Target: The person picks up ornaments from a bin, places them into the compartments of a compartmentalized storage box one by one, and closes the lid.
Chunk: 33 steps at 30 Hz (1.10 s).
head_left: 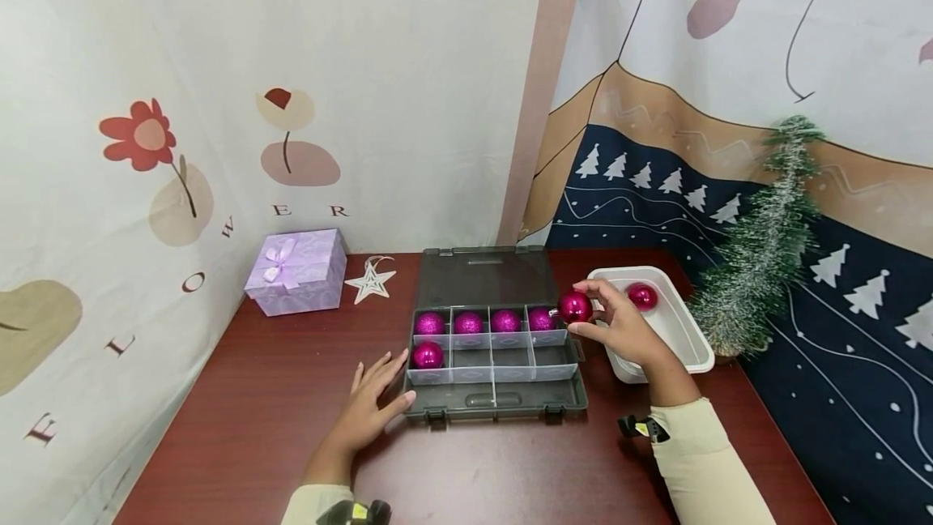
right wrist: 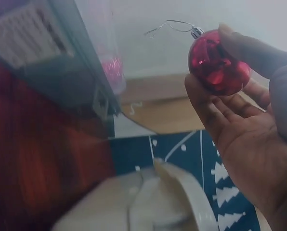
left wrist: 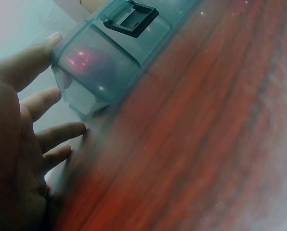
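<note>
The right hand (head_left: pixel 623 326) has a shiny magenta ball ornament (head_left: pixel 575 307) pinched between thumb and fingertips; the ball sits out at the tips of that grip, clear of the palm, its silver cap (right wrist: pixel 197 32) pointing left. It is held beside the right end of the back row of an opened dark grey translucent plastic compartment box (head_left: pixel 535 393), between that and a white rectangular plastic tray (head_left: pixel 674 318) near the right edge of the reddish-brown wooden tabletop (head_left: pixel 277 379). Another shiny magenta ball (head_left: pixel 642 296) lies in the tray. The left hand (head_left: pixel 368 403) grasps nothing, its fingers loosely spread against the box's left side by the front corner. Only from the head can I see four glittery magenta balls (head_left: pixel 468 322) filling the back row, and a shiny one (head_left: pixel 428 355) in the middle row's left cell. The right wrist view adds the ball's thin wire hook (right wrist: pixel 179 21) and a printed white label (right wrist: pixel 25 33) on the box; the left wrist view shows a latch (left wrist: pixel 134 19) close up.
</note>
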Each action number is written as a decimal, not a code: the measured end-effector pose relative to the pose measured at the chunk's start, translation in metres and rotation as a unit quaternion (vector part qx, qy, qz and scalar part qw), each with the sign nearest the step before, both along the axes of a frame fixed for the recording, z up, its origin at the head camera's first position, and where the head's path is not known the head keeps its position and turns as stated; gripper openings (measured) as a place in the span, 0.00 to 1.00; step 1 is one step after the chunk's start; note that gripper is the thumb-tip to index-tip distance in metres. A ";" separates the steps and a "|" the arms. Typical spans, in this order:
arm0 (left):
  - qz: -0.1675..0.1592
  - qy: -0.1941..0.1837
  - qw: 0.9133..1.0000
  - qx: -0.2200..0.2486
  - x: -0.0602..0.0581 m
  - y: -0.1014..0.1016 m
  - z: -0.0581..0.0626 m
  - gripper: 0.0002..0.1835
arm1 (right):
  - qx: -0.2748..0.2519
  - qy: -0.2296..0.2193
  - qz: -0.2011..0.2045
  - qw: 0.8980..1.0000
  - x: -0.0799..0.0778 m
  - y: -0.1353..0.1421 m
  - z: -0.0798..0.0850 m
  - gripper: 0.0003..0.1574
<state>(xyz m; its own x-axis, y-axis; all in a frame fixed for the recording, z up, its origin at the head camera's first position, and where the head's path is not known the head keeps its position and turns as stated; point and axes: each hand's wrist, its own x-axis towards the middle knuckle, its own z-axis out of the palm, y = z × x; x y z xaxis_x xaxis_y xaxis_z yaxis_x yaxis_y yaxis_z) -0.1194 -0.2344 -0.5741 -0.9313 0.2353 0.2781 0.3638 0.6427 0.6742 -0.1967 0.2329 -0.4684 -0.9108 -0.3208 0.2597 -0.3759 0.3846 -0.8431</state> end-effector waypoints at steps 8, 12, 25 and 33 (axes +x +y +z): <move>-0.001 0.012 1.000 0.005 0.000 0.001 0.002 0.38 | -0.017 0.038 0.058 0.997 -0.003 -0.028 0.001 0.34; -0.007 0.040 0.999 0.025 -0.002 -0.001 -0.005 0.38 | -0.012 0.041 0.070 0.997 -0.004 -0.042 0.003 0.34; 0.000 0.003 1.000 0.002 0.001 0.000 0.001 0.39 | 0.002 0.051 0.085 0.995 -0.004 -0.078 -0.005 0.34; 0.001 0.003 1.000 0.001 0.001 0.000 0.000 0.39 | 0.023 0.038 0.081 0.996 -0.005 -0.098 -0.009 0.35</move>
<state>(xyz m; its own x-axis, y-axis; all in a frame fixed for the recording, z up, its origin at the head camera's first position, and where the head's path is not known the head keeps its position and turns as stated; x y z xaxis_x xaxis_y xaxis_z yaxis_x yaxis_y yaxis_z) -0.1185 -0.2344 -0.5736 -0.9305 0.2322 0.2834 0.3655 0.6422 0.6738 -0.2014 0.1353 -0.4776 -0.8249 -0.4747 0.3069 -0.4973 0.3515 -0.7932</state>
